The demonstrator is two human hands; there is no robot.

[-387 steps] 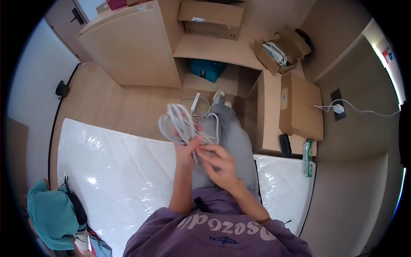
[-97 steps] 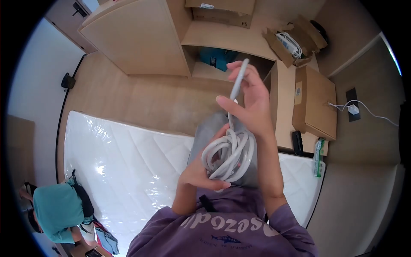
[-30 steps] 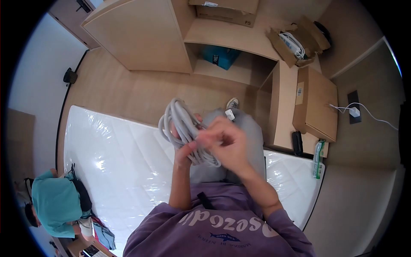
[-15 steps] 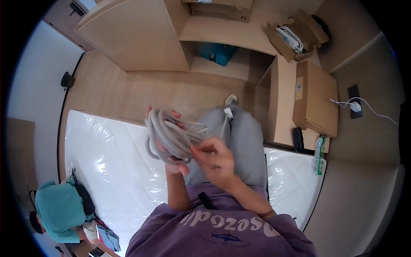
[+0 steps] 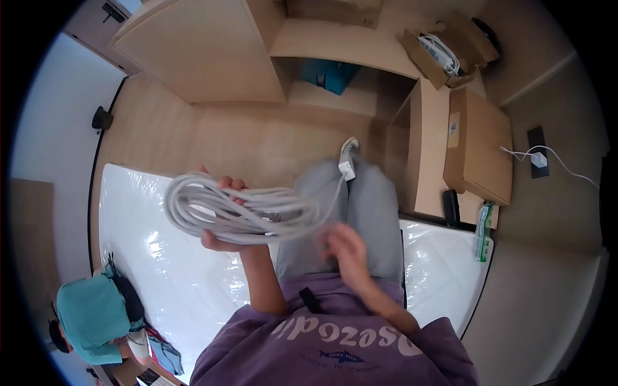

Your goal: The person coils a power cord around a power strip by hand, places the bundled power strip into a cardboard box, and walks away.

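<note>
A thick coil of light grey cable lies across my left hand, whose fingers and thumb close round it from below and behind. The loops stretch sideways, from over the mattress to above my thighs. From the coil's right end one strand runs up to a white block resting between my knees. Just below that end of the coil is my right hand, apart from the loops. Its fingers are smeared by motion, so I cannot make out their shape.
I sit on a plastic-wrapped mattress. Ahead stands a wooden desk unit with a cardboard box, an opened carton with white cables, and a black case. A person in a teal shirt is at lower left.
The coil has swung left and turned to lie flatter and longer. My right hand has come off it, moving down and to the right.
</note>
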